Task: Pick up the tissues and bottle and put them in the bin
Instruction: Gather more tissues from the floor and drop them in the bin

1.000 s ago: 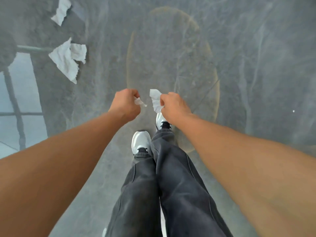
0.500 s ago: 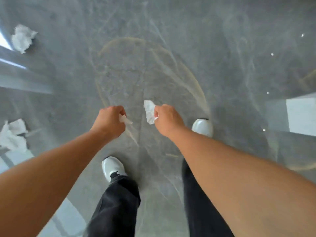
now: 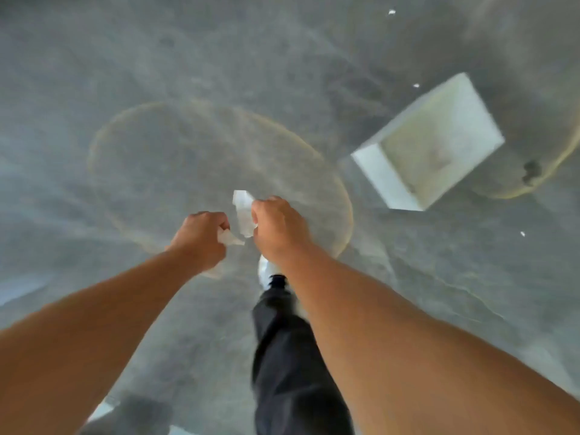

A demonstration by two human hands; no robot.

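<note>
My left hand [image 3: 201, 238] is a closed fist around a small white tissue [image 3: 229, 237]; a corner of it sticks out to the right. My right hand [image 3: 277, 229] grips a larger white tissue [image 3: 243, 211] that stands up above the fingers. Both hands are held close together at the middle of the view, above the grey floor. A white square bin [image 3: 395, 180] stands open on the floor to the upper right of my right hand. No bottle is in view. The picture is blurred by motion.
My dark trouser leg [image 3: 288, 356] and a white shoe [image 3: 263, 268] show below the hands. A yellowish ring mark [image 3: 103, 133] lies on the grey floor. Small white scraps [image 3: 416, 85] dot the floor near the bin. A dark spot [image 3: 530, 171] lies at the far right.
The view has swung to the right as I walk: the loose tissues on the left floor have left the frame and the white bin has come fully into view. Both hands still grip their tissues.
</note>
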